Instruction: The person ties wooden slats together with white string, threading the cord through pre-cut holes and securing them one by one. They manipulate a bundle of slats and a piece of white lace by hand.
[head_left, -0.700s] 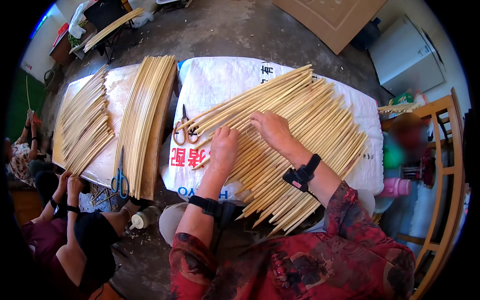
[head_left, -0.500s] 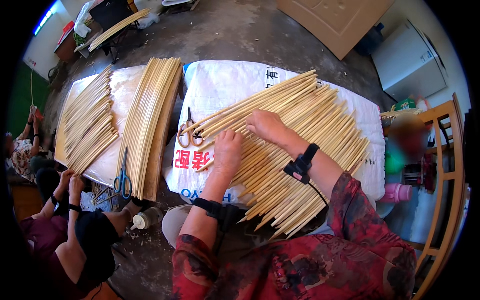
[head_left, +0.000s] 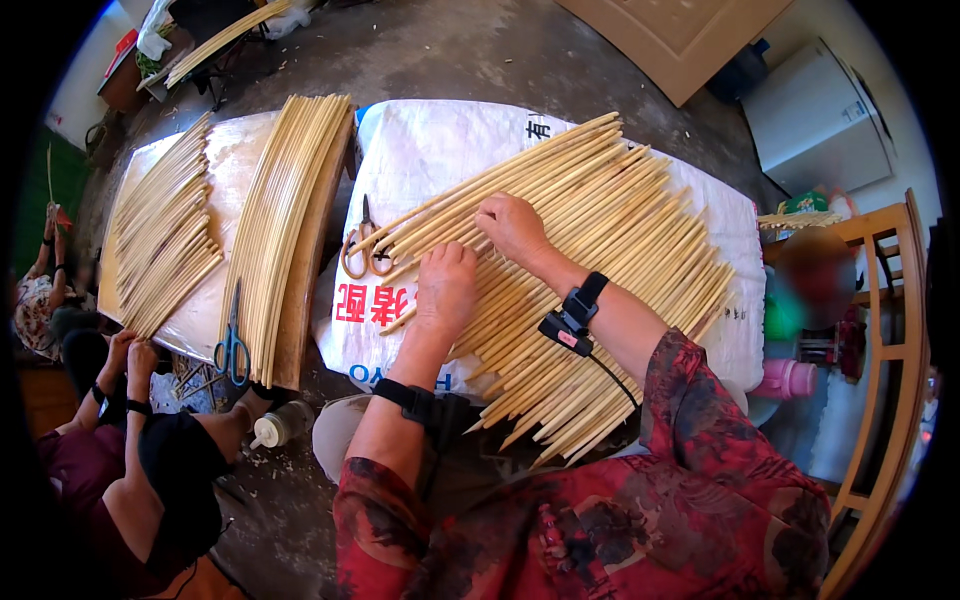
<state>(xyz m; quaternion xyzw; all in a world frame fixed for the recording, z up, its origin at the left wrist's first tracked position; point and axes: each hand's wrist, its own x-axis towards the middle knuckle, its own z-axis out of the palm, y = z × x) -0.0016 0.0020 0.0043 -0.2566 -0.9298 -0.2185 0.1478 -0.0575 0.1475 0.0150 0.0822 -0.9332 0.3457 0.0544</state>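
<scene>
A wide layer of pale, slender wooden sticks (head_left: 600,290) lies slanting across a white woven sack (head_left: 430,150) spread over the table before me. My left hand (head_left: 447,290) is closed over the left part of this layer, fingertips curled under. Just to its upper right, my right hand (head_left: 513,230) is closed too, its fingers pinched down among the sticks. Whatever the fingertips grip is hidden beneath both hands. Scissors with brown handles (head_left: 367,248) rest on the sack left of my hands, close to the stick ends.
A second table (head_left: 240,135) on the left bears two more stick bundles and blue-handled scissors (head_left: 232,345). A co-worker's hands (head_left: 130,355) are at its near edge; another person sits farther left. A wooden chair (head_left: 895,350) and pink container (head_left: 788,378) stand at right.
The whole view has shifted slightly, so the tables sit a little higher and farther left. Both my hands stay closed at about the same place on the sticks.
</scene>
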